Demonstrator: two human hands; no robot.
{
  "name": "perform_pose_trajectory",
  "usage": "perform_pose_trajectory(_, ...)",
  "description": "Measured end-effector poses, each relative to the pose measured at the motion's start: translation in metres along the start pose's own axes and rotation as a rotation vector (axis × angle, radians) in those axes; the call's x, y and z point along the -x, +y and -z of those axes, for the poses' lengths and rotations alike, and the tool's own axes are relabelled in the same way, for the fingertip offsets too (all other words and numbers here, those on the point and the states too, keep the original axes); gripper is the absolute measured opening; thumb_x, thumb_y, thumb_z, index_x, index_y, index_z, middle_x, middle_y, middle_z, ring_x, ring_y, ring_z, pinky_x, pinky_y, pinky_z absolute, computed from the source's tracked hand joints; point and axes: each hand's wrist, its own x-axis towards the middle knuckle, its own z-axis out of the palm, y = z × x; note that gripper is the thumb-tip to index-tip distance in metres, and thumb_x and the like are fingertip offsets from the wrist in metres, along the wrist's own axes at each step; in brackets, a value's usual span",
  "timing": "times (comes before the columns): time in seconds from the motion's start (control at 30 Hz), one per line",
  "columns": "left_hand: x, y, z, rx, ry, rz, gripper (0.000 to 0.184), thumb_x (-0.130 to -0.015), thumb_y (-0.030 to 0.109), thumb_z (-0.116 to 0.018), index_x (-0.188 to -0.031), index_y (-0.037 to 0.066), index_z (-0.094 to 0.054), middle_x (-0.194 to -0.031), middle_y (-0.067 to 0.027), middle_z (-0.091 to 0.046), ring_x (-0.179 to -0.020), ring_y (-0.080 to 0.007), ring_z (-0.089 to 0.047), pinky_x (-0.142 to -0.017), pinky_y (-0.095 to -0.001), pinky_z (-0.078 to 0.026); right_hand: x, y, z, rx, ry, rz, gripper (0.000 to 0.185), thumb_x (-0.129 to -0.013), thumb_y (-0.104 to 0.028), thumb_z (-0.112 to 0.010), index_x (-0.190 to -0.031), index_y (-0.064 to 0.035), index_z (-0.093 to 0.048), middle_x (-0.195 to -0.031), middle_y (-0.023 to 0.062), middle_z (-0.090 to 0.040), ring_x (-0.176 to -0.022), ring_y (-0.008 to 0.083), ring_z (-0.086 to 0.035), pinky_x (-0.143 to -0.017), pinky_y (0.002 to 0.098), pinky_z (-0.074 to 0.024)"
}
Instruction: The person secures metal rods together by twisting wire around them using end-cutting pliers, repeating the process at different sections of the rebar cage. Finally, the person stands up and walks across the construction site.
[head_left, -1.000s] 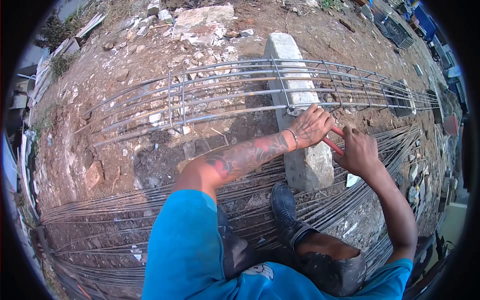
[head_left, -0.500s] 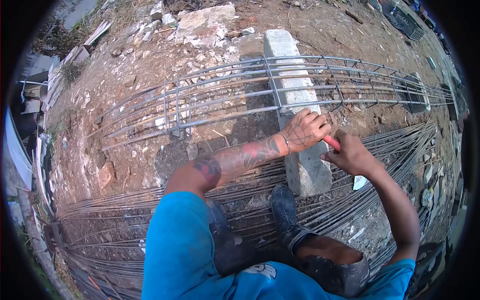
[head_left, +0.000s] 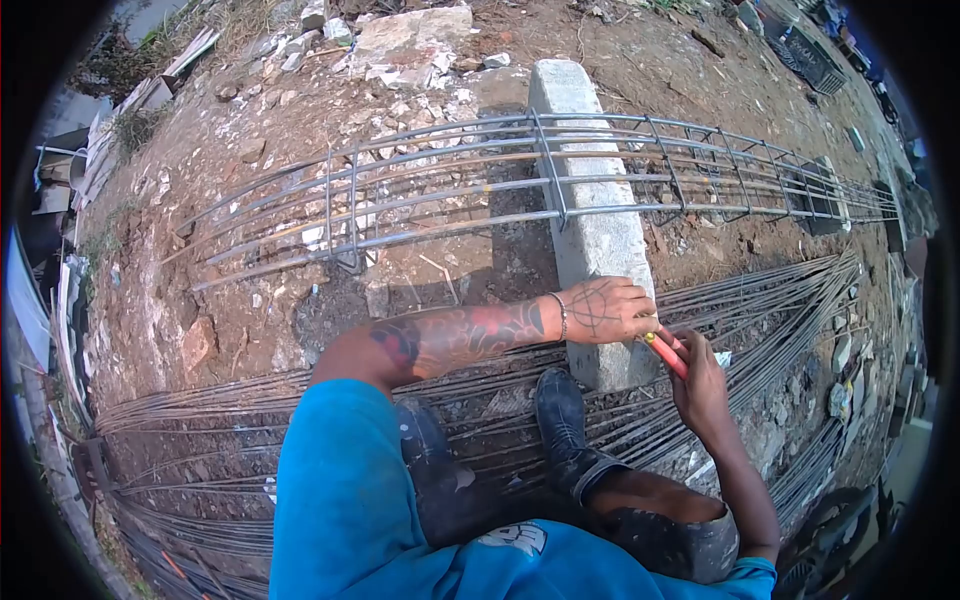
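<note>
My right hand [head_left: 702, 385] is closed around a pair of red-handled pliers [head_left: 668, 356], low over the front end of the concrete post. At the pliers' upper end, where a small yellow spot shows, my left hand [head_left: 605, 310] has its fingers curled; what lies inside them is hidden. Both hands are on the near side of a rebar cage [head_left: 480, 222], apart from it. Long bars and square stirrups make up the cage, which rests across the concrete post [head_left: 610, 245]. One stirrup [head_left: 548, 170] stands over the post.
Bundles of thin steel rods [head_left: 760, 300] lie on the ground around my boots [head_left: 565, 425]. A second support block [head_left: 828, 195] holds the cage's far right end. Rubble [head_left: 410, 50] and a dark crate [head_left: 805, 60] are farther back.
Both hands have come away from the cage's near bar, down towards me with the pliers. My right hand has turned more upright, and more of the red handles shows.
</note>
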Motion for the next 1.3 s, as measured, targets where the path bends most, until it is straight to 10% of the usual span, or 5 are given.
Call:
perform_pose_trajectory(0.3,-0.005,-0.020,0.064,0.505,0.278,0.755,0.031,-0.100,0.031,-0.043,-0.088,0.004,-0.052,-0.069,-0.0054,-0.051,-0.066,-0.0189,-0.054,-0.067,-0.0310,-0.044,0.007,0.005,0.006,-0.619,-0.300,-0.518,0.026,-0.087,-0.021,-0.064,-0.091,0.0038,-0.060,-0.078,0.0155,-0.055,-0.083,0.0328,-0.056,-0.074,0.0344,-0.0448)
perform_pose_trajectory(0.57,-0.003,-0.041,0.083,1.696,0.663,1.041,0.049,-0.097,0.058,-0.032,-0.090,0.011,-0.045,-0.074,0.0001,-0.039,-0.063,-0.0133,-0.038,-0.061,-0.0281,-0.035,-0.026,0.006,-0.012,0.174,0.126,0.029,0.039,-0.081,-0.024,-0.070,-0.109,0.0011,-0.058,-0.091,0.0156,-0.056,-0.088,0.0327,-0.054,-0.079,0.0410,-0.0447)
perform_pose_trajectory(0.7,-0.017,-0.024,0.080,1.780,0.614,1.063,0.057,-0.092,0.067,-0.032,-0.090,0.012,-0.045,-0.078,-0.0032,-0.043,-0.070,-0.0153,-0.041,-0.065,-0.0286,-0.034,-0.060,-0.040,0.007,-0.308,0.077,0.054,0.042,-0.086,-0.022,-0.066,-0.116,0.0022,-0.052,-0.095,0.0185,-0.059,-0.092,0.0335,-0.058,-0.083,0.0424,-0.0462)
perform_pose_trajectory(1.1,-0.007,-0.009,0.067,0.503,0.197,0.933,0.036,-0.102,0.039,-0.035,-0.102,0.004,-0.043,-0.084,-0.0025,-0.040,-0.083,-0.0144,-0.043,-0.077,-0.0308,-0.041,-0.079,-0.040,0.016,-0.755,0.038,-0.280,0.019,-0.092,-0.017,-0.057,-0.088,0.0023,-0.059,-0.068,0.0035,-0.056,-0.063,0.0088,-0.051,-0.059,0.0263,-0.0427)
perform_pose_trajectory(1.3,0.006,0.014,0.064,0.310,-0.161,0.799,0.025,-0.097,0.024,-0.050,-0.100,0.001,-0.042,-0.079,-0.0203,-0.054,-0.072,-0.0433,-0.051,-0.066,-0.0436,-0.043,-0.088,-0.021,0.036,-0.516,0.260,-0.247,0.014,-0.091,-0.012,-0.056,-0.084,0.0009,-0.057,-0.073,0.0044,-0.059,-0.070,0.0104,-0.055,-0.066,0.0268,-0.0444)
